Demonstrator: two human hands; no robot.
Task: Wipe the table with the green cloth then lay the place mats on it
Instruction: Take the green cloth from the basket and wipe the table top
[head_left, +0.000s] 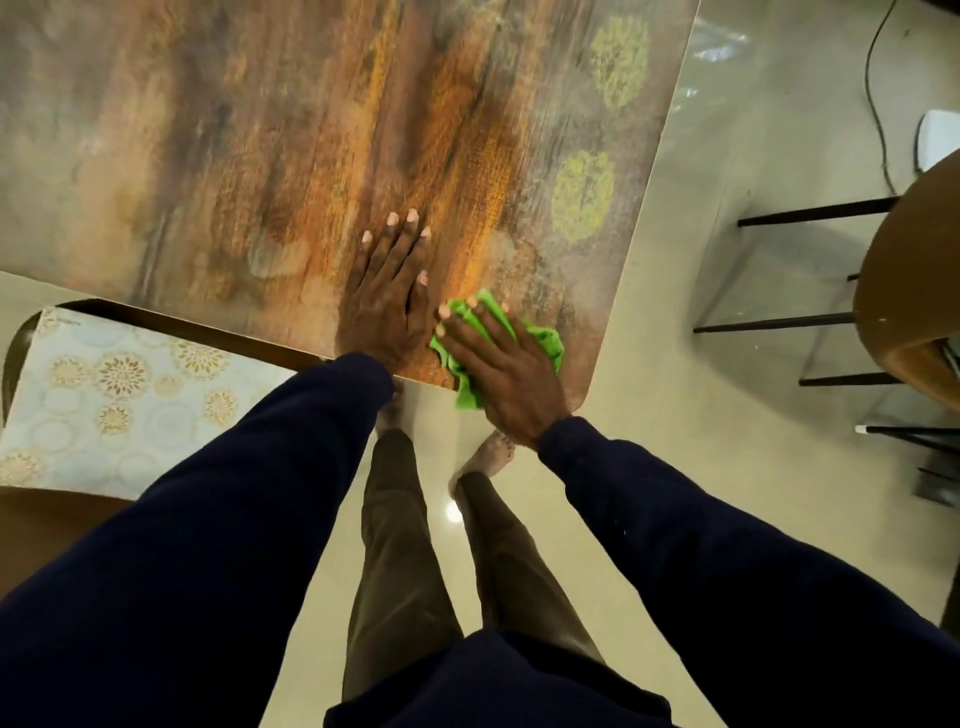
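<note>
The table (249, 130) has a rust, brown and grey patterned top with yellow-green round motifs near its right edge. My left hand (387, 291) lies flat on it, fingers spread, near the front edge. Just to its right my right hand (498, 364) presses down on the crumpled green cloth (545, 340) at the table's front right corner, part of the cloth hanging over the edge. A pale place mat (114, 395) with gold floral circles lies on a chair seat at the lower left, below the table edge.
A wooden chair (914, 291) with black legs stands on the shiny pale floor to the right. A dark cable (875, 104) runs across the floor at the upper right. My legs and bare feet (488, 452) stand close to the table's front edge.
</note>
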